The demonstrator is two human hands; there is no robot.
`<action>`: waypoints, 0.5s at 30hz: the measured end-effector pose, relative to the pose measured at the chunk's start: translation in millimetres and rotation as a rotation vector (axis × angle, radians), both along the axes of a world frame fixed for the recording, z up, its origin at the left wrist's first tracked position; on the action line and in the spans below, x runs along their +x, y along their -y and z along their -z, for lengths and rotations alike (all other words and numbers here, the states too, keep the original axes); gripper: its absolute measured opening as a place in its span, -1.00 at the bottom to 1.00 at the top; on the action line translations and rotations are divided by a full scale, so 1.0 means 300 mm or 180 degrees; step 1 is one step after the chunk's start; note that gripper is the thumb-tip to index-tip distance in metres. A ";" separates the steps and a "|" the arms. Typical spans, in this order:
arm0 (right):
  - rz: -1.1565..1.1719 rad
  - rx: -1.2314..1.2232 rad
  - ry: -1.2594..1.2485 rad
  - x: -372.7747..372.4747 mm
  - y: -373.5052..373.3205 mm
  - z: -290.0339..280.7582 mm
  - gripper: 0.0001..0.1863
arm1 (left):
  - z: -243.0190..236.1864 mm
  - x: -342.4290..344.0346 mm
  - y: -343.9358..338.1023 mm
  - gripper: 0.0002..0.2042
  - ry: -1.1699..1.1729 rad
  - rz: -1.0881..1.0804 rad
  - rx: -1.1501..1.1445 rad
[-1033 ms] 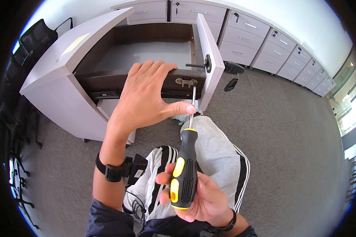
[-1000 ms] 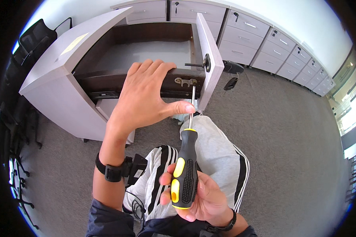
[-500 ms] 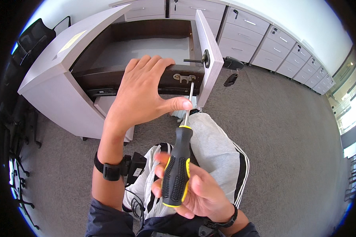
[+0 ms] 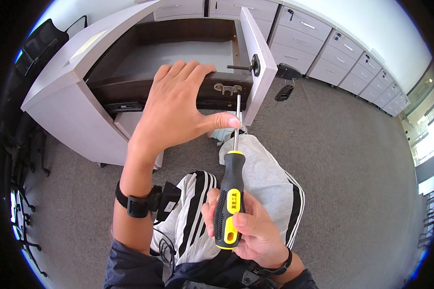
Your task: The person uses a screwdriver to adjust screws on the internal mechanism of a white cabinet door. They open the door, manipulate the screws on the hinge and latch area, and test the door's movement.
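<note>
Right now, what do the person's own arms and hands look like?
Both sleeves are dark navy. The left hand and right hand are gloveless. The left arm wears a black strap and boxy black device with a small white label, a black cable below; the right arm, a black band.

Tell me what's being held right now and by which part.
A screwdriver, held by its handle in the right grip. The left grip lies over the drawer's side, thumb at the shaft.
</note>
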State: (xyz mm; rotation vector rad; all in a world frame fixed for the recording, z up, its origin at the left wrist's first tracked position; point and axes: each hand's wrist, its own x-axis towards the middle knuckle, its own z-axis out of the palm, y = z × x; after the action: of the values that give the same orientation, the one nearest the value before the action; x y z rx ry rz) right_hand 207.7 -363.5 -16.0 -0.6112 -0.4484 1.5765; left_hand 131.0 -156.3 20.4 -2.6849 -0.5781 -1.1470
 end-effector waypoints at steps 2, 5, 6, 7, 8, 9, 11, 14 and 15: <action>-0.0091 0.0010 -0.0001 0.004 0.005 0.021 -0.45 | -0.001 0.002 0.001 -0.19 -0.0008 -0.0031 -0.0048; -0.0492 0.0506 -0.1063 0.015 0.013 0.026 -0.42 | -0.001 0.009 0.005 -0.34 0.0034 -0.0079 -0.0099; -0.0639 0.0448 -0.1290 0.018 0.015 0.005 -0.37 | 0.002 0.013 0.004 -0.42 0.0087 -0.0097 -0.0106; -0.0784 0.0390 -0.1516 0.020 0.016 -0.006 -0.33 | 0.006 0.016 0.000 -0.42 0.0089 -0.0094 -0.0105; -0.0995 0.0622 -0.1615 0.026 0.013 0.016 -0.30 | 0.010 0.020 -0.002 -0.48 0.0164 -0.0108 -0.0008; -0.0991 0.0622 -0.1612 0.029 0.016 0.029 -0.30 | 0.013 0.024 -0.003 -0.54 0.0240 -0.0120 0.0088; -0.0931 0.0476 -0.1387 0.033 0.021 0.044 -0.32 | 0.017 0.034 0.001 -0.57 0.0345 -0.0207 0.0109; -0.0929 0.0705 -0.1732 0.034 0.013 0.054 -0.35 | 0.025 0.048 0.001 -0.60 0.0492 -0.0343 0.0146; -0.0948 0.1043 -0.1916 0.031 0.012 0.063 -0.37 | 0.025 0.052 0.001 -0.61 0.0539 -0.0389 0.0168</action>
State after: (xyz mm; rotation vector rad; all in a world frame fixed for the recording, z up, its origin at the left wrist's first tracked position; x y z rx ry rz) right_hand 217.1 -367.0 -34.9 0.1970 -0.3349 1.8208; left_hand 146.5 -156.5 12.8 -2.4865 -0.7163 -1.3437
